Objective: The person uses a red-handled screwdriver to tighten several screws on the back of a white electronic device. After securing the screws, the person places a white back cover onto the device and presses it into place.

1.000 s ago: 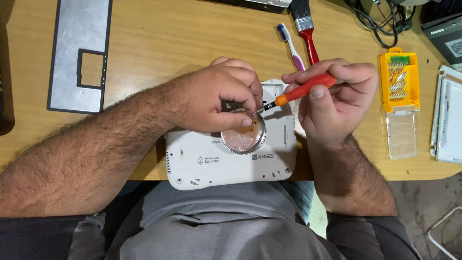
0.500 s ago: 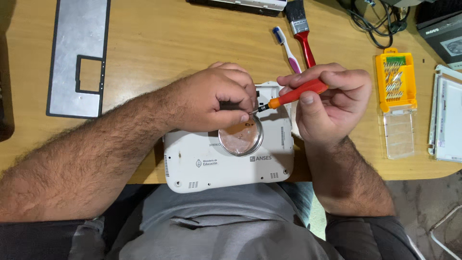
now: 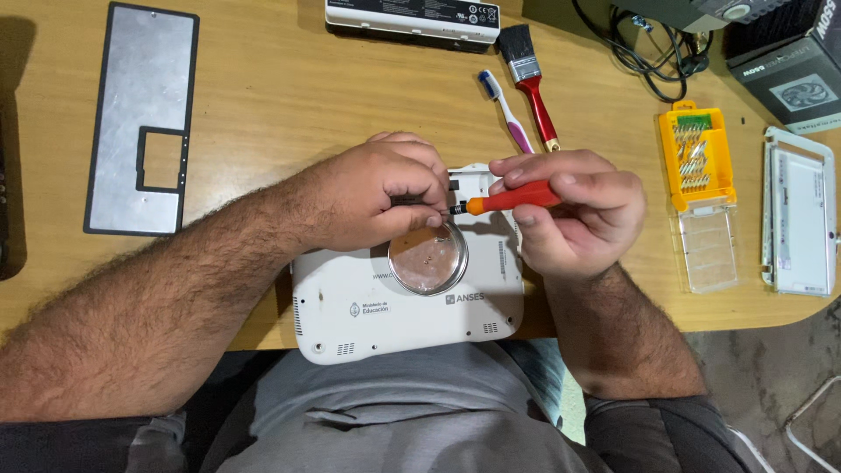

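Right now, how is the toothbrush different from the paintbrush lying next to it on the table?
The toothbrush is thin, with a white and pink handle and a small blue head. The paintbrush is thicker, with a red handle, a metal band and wide dark bristles. The paintbrush's bristles reach farther up the table than the toothbrush's head. Both lie flat on the wooden table, side by side, untouched by either hand.

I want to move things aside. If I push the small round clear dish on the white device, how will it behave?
The round clear dish looks light, so it would likely slide easily on the smooth white device. Its low, flat shape should resist tipping. The tiny pieces inside may scatter.
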